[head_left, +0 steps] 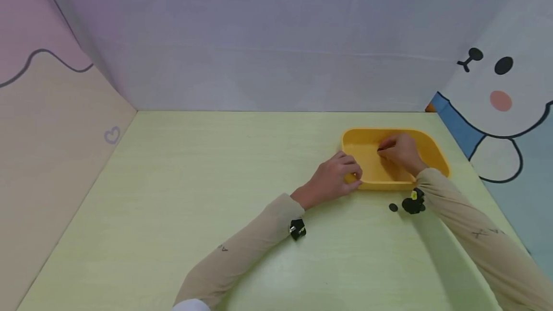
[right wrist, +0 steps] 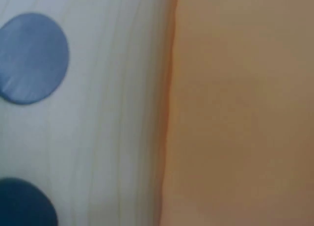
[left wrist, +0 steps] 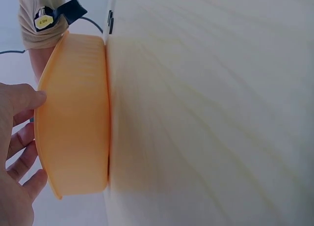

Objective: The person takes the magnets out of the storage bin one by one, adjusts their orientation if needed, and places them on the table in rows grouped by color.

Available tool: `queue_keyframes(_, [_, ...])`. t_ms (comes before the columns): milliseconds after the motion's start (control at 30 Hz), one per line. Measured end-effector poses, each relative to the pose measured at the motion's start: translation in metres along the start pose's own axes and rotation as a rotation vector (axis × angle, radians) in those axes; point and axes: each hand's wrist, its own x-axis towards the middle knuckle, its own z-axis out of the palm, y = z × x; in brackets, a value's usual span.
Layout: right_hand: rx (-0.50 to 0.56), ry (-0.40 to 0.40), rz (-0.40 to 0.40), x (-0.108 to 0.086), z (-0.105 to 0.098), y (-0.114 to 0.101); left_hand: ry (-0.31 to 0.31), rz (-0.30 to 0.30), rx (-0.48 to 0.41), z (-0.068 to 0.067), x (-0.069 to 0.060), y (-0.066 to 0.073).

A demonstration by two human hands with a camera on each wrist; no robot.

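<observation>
A yellow tray [head_left: 380,185] stands at the right of the table; the left wrist view shows its orange-looking outer wall [left wrist: 73,113]. The left hand [head_left: 331,178] grips the tray's near left corner, and in its wrist view that hand [left wrist: 17,137] has its fingertips at the rim. Inside the tray, the right hand [head_left: 402,151] pinches a small dark piece [head_left: 380,149] above the tray floor. On the table just in front of the tray lies a dark round disc [head_left: 393,207]. Two discs show in the right wrist view, one upper [right wrist: 32,59], one lower [right wrist: 24,206].
The pale green table [head_left: 207,167] runs back to a light wall. Side panels carry printed drawings, with a cartoon face on the right one close to the tray. A black wrist camera [head_left: 414,203] on the right sleeve hangs beside the disc.
</observation>
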Motion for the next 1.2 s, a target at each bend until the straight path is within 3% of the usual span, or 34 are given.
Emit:
queue_keyframes(167, [-0.061,-0.022,-0.013,0.001,0.000,-0.002,0.007,0.000,-0.004,0.001,0.000,-0.001])
queue_keyframes(333, [-0.124,-0.021,-0.100,0.003,0.000,-0.003,0.011,0.002,-0.016,0.002,0.001,-0.002])
queue_keyframes(733, [-0.119,-0.031,-0.170,0.003,0.000,0.003,0.019,0.027,-0.001,0.002,0.002,-0.002])
queue_keyframes(1200, [0.010,-0.073,-0.076,-0.009,-0.011,0.009,0.019,0.039,-0.020,0.002,0.001,-0.001])
